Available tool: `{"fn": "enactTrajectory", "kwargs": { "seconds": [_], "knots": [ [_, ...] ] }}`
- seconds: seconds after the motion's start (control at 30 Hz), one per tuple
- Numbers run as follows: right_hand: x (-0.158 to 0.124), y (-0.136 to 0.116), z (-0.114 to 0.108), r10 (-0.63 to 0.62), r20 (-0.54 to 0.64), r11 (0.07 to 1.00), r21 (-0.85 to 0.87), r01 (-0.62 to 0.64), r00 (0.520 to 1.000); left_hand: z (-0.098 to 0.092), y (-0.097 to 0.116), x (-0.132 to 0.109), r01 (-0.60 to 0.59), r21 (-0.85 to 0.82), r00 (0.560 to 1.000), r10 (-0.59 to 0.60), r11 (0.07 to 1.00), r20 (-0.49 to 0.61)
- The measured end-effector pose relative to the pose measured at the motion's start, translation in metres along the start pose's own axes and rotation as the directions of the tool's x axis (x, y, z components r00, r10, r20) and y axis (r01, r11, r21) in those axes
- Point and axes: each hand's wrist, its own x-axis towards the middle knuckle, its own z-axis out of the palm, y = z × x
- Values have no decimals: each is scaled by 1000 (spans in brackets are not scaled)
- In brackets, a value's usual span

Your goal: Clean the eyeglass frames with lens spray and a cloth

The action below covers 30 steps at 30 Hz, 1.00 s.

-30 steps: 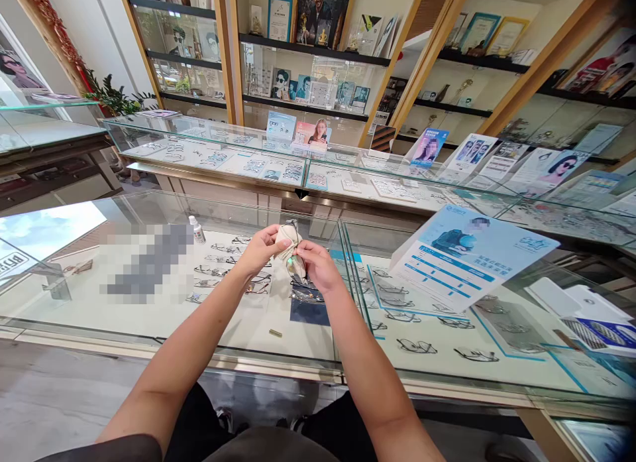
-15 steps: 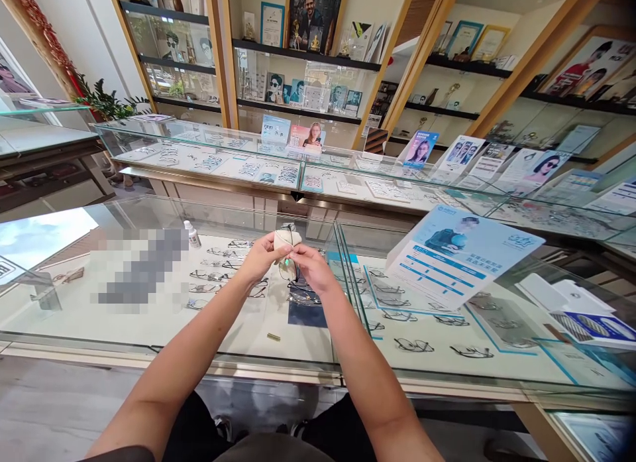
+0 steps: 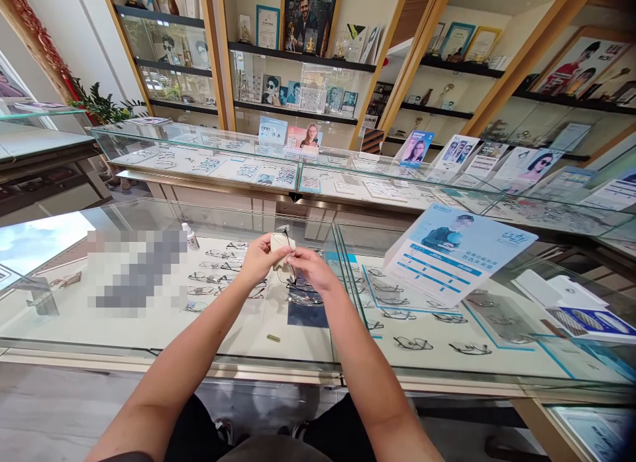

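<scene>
Above the glass counter, my left hand (image 3: 259, 258) is closed with a pale cream cloth (image 3: 282, 242) pinched against a pair of eyeglasses (image 3: 286, 275). My right hand (image 3: 313, 266) meets it from the other side, its fingers closed on the eyeglasses' frame. One lens hangs below the fingers, and a dark part of the frame sticks up above the cloth. The fingers and cloth hide the rest of the eyeglasses. Under my hands, several spectacle frames (image 3: 304, 295) lie inside the case beside a dark blue panel (image 3: 307, 316).
A small white bottle (image 3: 190, 236) stands left of my hands, near a blurred dark patch. A large blue-and-white sign (image 3: 452, 256) stands on the right. A small gold-coloured bar (image 3: 273, 338) lies near the front. Another glass display case (image 3: 223, 173) runs behind.
The view has shifted slightly. Both hands stay together on the eyeglasses and cloth, with only a small change in finger position and in the tilt of the cloth.
</scene>
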Motion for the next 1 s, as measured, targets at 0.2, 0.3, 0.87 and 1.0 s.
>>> {"fn": "enactTrajectory", "kwargs": {
  "seconds": [0.2, 0.3, 0.87, 1.0],
  "knots": [
    [-3, -3, 6, 60, 46, 998, 5, -60, 997, 4, -2, -2, -43, 67, 994, 49, 997, -94],
    [-3, -4, 11, 63, 27, 998, 8, -63, 998, 5, -3, -2, -49, 60, 992, 55, 997, -114],
    [-5, -14, 8, 42, -58, 986, 166, -32, 997, -30, 7, 11, 67, 9, 955, -67, 998, 288],
    [-4, -12, 8, 45, -49, 981, 190, -35, 998, -23, 5, 8, 83, -3, 968, -80, 997, 237]
  ]
}}
